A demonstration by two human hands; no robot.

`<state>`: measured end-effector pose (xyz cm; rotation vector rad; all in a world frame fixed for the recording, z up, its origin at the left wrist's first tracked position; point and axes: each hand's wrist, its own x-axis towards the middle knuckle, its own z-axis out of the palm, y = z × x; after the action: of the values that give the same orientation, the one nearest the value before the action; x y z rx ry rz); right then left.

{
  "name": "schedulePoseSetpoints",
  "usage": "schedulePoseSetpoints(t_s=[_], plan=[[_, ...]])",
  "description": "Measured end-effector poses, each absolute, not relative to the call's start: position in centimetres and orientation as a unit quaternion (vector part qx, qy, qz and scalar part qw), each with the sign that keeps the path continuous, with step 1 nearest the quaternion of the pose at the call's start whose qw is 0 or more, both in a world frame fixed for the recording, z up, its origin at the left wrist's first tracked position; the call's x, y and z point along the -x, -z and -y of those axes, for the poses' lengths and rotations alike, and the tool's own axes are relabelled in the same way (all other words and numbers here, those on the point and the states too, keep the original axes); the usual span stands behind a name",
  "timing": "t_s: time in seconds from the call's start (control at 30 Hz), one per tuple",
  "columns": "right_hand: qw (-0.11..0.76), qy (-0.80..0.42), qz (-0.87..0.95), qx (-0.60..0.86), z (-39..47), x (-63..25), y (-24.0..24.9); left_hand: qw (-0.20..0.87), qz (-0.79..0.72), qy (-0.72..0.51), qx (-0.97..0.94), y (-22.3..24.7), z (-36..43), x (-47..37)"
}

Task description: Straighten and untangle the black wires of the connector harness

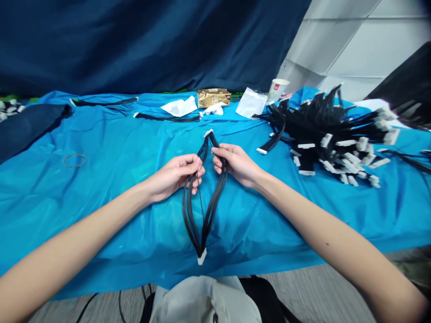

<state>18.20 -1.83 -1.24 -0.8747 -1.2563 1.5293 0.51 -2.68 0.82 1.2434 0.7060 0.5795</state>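
Note:
A black cable harness (214,202) lies on the blue cloth, its wires split into two strands that bow apart. One white connector (208,133) joins them at the far end, another (202,256) at the near end by the cloth's front edge. The left strand is pinched between the thumb and fingers of my left hand (188,172). Around the right strand, my right hand (234,163) has its fingers closed, thumb on top. A single thin wire runs down between the strands from my left hand.
A large pile of black cables with white connectors (350,157) covers the right side. Along the back are loose cables (168,118), white papers (251,103), a gold packet (213,98) and a paper cup (278,89). A rubber band (75,160) lies left.

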Motion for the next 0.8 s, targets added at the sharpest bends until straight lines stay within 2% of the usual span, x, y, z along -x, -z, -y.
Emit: schedulePoseSetpoints(t_s=[0.47, 0.67, 0.8], plan=[[0.473, -0.596, 0.531, 0.373, 1.94, -18.19, 0.92, 0.763, -0.285, -0.261, -0.518, -1.26, 2.54, -0.38], [0.473, -0.606, 0.521, 0.370, 1.77, -18.31, 1.14, 0.743, -0.304, -0.267, -0.533, -0.93, 2.45, -0.40], [0.440, -0.630, 0.522, 0.370, 1.85, -18.30, 1.08, 0.718, -0.330, -0.270, -0.550, -0.46, 2.30, -0.43]])
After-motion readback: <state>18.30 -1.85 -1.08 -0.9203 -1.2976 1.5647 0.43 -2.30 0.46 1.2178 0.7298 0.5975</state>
